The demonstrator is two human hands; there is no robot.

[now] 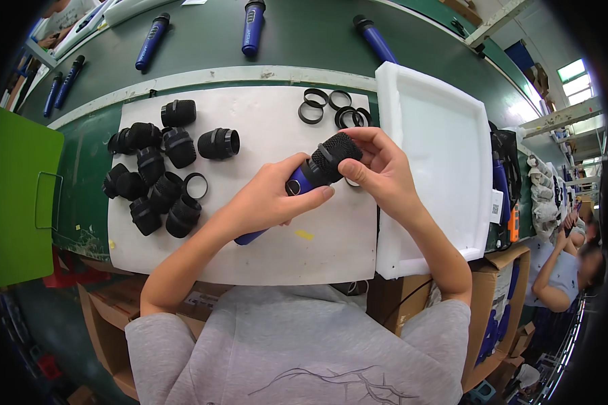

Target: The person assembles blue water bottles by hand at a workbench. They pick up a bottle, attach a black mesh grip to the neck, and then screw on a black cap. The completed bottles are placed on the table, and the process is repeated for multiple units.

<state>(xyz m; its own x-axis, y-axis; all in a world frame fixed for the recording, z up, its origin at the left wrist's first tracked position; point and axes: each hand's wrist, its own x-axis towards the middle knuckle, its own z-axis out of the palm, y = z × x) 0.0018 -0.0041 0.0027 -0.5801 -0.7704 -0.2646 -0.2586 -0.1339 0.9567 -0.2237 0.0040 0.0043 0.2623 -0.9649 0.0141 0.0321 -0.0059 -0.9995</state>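
A blue handheld microphone (298, 183) with a black mesh head lies tilted across my hands, its head up and to the right. My left hand (271, 194) is closed round the blue body. The fingers of my right hand (380, 170) hold the black mesh grille (336, 152) at its top. Several loose black microphone grilles (151, 163) are heaped on the left of the white work sheet (263, 263). A black ring (195, 185) lies beside them. More black rings (311, 111) sit behind my right hand, and one is partly hidden under it.
A white foam tray (476, 169) stands right of the sheet. Blue microphones (252, 30) lie on the green belt (203, 47) beyond the pale rail. A green panel (20, 196) rises at the left. An open cardboard box (503, 297) stands at lower right; another person (554, 277) sits beyond it.
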